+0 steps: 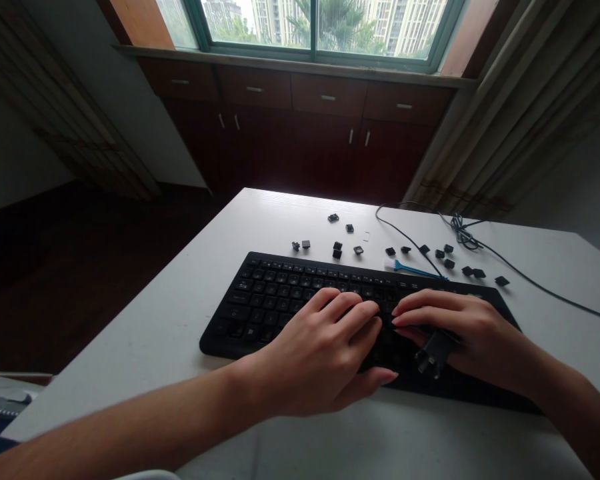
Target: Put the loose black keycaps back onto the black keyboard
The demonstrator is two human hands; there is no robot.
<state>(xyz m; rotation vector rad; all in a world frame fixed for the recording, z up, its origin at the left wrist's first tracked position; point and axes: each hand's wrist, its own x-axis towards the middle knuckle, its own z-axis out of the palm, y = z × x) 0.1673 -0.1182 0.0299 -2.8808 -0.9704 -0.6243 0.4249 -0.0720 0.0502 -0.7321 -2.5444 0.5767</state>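
Curled around a black pronged plug (pixel 433 353), the right hand (pixel 473 330) leaves its fingertips free for the black keyboard (pixel 215 343) on the white table (pixel 145 353); the left hand (pixel 320 347) bunches its fingers over the keys (pixel 280 303), any pinch hidden.

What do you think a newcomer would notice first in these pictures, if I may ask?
The eye goes first to the left hand and right hand, resting over the near half of a black keyboard on a white table, the right holding a small black pronged object. Beyond the keyboard, loose black keycaps lie scattered, near a blue brush and a looped black cable.
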